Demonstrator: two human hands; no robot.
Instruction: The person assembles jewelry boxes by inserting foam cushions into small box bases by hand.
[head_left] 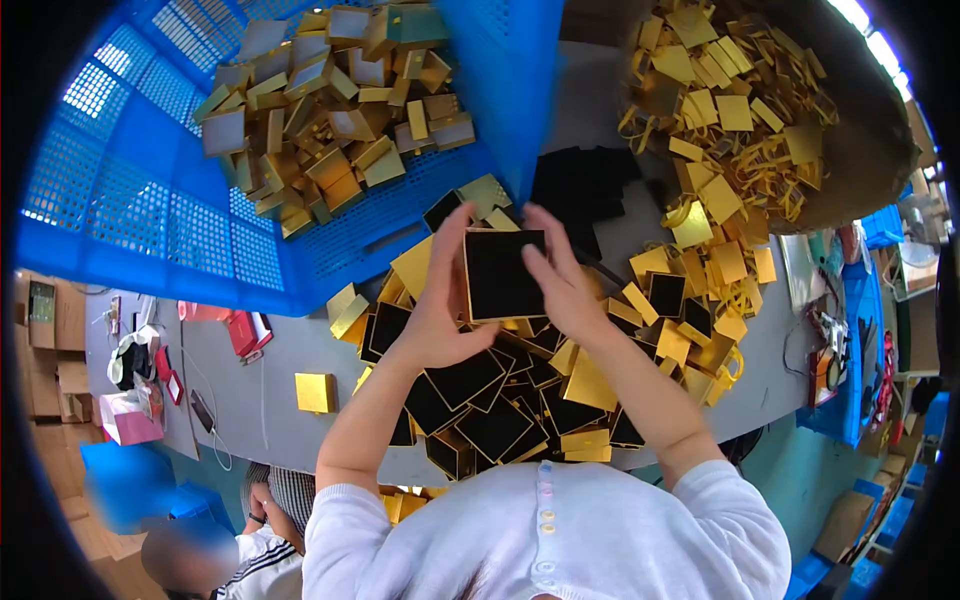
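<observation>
As we look down, we find a square box with a black face and gold edges [500, 280] gripped from both sides: the bare left hand [443, 310] cups its left, the bare right hand [568, 290] clasps its right. Below lie heaped black-and-gold boxes [500, 430] on a grey table [270, 390], near a blue perforated plastic crate [130, 225].

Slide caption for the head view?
Left hand and right hand hold a square black-and-gold box above heaped black and gold boxes, near a blue perforated plastic crate.

Left of the box heap [495, 432], the table [285, 350] leaves passage; the blue crate [120, 240] blocks ahead.
</observation>
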